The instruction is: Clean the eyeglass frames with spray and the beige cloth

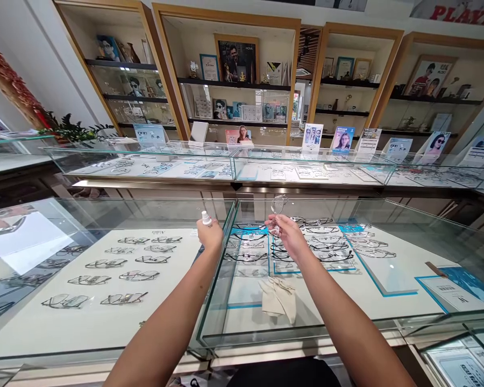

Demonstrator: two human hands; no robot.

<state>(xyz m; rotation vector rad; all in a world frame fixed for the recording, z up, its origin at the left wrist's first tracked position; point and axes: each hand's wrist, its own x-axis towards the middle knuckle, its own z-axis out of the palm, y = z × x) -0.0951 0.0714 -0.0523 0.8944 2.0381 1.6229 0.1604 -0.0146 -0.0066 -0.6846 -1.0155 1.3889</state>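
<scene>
My left hand (210, 234) is wrapped round a small white bottle (206, 217), whose cap sticks up above the fingers. To its right, my right hand (284, 228) pinches a pair of thin-framed glasses (279, 204), with one round lens raised above the fingers. Both hands are over the glass display counter, apart from each other. A cream cloth (278, 301) lies crumpled on the counter nearer to me, below my right hand. Rows of dark-framed glasses (246, 257) show beneath the glass around the right hand.
More glasses (135, 275) lie in rows in the left case. Glass edges (215, 279) run between the cases. Behind stands another glass counter (306, 185) with upright cards (342, 140), then wooden shelves (226, 21). A blue-edged card (452, 290) lies at the right.
</scene>
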